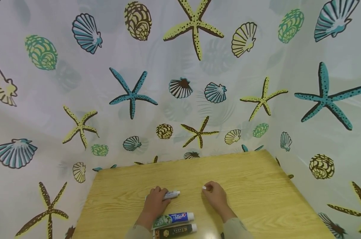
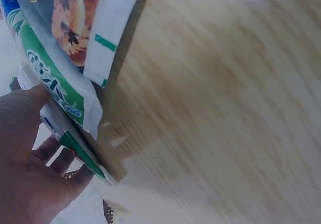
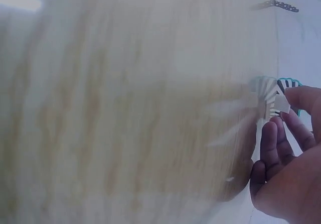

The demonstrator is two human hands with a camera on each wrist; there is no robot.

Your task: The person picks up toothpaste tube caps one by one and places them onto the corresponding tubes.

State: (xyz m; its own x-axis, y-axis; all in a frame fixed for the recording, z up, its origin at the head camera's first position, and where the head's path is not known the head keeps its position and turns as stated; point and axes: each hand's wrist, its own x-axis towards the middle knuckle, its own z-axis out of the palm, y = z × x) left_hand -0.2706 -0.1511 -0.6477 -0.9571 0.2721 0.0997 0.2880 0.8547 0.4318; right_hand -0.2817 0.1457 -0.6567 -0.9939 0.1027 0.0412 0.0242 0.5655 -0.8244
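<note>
In the head view my left hand [image 1: 154,203] grips a pale toothpaste tube [image 1: 171,195], whose narrow white end points right. The left wrist view shows the thumb on one side of this tube [image 2: 80,151] and the curled fingers on the other; part of it is hidden by the hand. My right hand [image 1: 217,197] is apart to the right, pinching a small white cap [image 1: 204,188] between thumb and fingertips. Seen from the right wrist, the cap [image 3: 282,104] sticks out from the pinch, while the other fingers curl loosely below it.
Nearer the body, a blue and green toothpaste tube [image 1: 177,217] lies beside a black one [image 1: 177,231], both with white caps pointing right. The wooden tabletop [image 1: 258,186] is glossy. A curtain [image 1: 180,113] printed with shells and starfish surrounds its back and sides.
</note>
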